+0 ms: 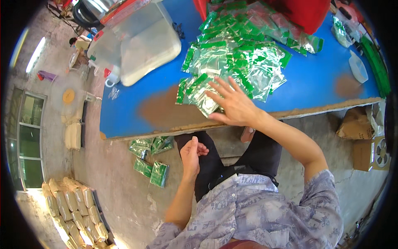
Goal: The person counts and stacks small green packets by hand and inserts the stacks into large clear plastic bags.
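My right hand lies palm down with fingers spread at the near edge of a pile of clear plastic packets with green bands. Its fingers rest on or just over the nearest silvery packet; contact is partly hidden by the hand. The packets overlap loosely across the blue table. Below the table's front edge, over my left thigh, my left hand is held with the thumb up and the fingers curled in. I see nothing in it.
A translucent plastic bin and a white jug stand left on the table. Red material sits behind the pile; a clear scoop-like tray is at right. Green bundles lie on the floor, and cardboard boxes stand at lower right.
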Action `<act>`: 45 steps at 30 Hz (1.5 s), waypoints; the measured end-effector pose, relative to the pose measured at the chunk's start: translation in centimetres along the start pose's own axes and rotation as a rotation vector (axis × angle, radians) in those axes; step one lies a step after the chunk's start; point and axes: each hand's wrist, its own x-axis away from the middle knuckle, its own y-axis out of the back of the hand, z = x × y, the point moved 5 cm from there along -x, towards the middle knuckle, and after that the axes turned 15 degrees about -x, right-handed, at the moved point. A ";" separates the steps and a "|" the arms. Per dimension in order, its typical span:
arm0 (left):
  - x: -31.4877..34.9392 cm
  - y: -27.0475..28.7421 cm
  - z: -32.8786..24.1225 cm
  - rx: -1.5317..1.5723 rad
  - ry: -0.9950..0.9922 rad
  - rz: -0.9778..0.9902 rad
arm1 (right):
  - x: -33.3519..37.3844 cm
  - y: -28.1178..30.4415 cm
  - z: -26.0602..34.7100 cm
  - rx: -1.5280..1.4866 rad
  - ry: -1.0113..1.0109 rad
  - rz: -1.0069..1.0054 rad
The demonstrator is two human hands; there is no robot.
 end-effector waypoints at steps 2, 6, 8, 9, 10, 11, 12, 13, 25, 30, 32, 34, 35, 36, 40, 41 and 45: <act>0.7 0.1 1.0 0.250 0.235 -0.065 | 0.8 -3.0 1.6 0.011 -0.044 0.101; -0.1 -0.7 -0.3 0.577 0.115 -0.027 | 1.9 -6.6 6.3 -0.279 0.029 0.296; -0.6 -0.1 0.5 0.480 0.146 -0.048 | -0.1 -6.6 5.5 -0.370 -0.027 0.222; -1.0 0.4 0.3 0.482 0.070 -0.086 | -1.1 -6.2 4.4 -0.457 -0.093 0.133; -1.3 1.0 0.1 0.482 -0.010 -0.121 | -1.9 -6.1 3.1 -0.452 -0.099 0.125; -1.4 1.7 0.5 0.549 0.036 -0.086 | -2.6 -5.7 1.7 -0.154 -0.051 0.039; -1.4 1.8 0.2 0.542 0.036 -0.072 | -3.0 -5.1 1.3 0.147 -0.007 -0.045; -1.4 1.7 0.3 0.589 0.129 -0.071 | -2.5 -5.2 1.4 0.154 -0.021 -0.054; -1.2 2.0 1.5 0.463 0.161 -0.013 | 2.9 -2.5 3.0 0.215 -0.232 -0.247; -1.2 1.2 0.8 0.390 0.136 0.047 | 1.5 -4.4 3.0 -0.536 -0.295 0.059; -1.8 2.5 1.3 0.400 0.139 0.005 | -1.2 -3.6 0.9 -0.441 -0.286 -0.141; -1.8 3.7 1.5 0.412 0.145 -0.031 | -2.7 -2.2 -0.9 0.287 -0.260 -0.483; -1.6 4.2 1.5 0.452 0.162 -0.040 | -2.3 -2.8 -1.3 0.291 -0.265 -0.497; -1.7 4.6 1.5 0.498 0.177 -0.056 | -2.2 -4.3 -1.7 0.299 -0.240 -0.366; -1.1 5.7 1.9 0.549 0.189 -0.048 | -0.9 -6.2 1.4 -0.199 -0.042 0.114; -1.1 5.5 1.7 0.518 0.191 -0.026 | -0.3 -6.6 1.7 -0.207 -0.039 0.125; -0.5 4.7 0.6 0.372 0.151 -0.014 | 0.2 -7.3 3.9 -0.527 0.060 0.230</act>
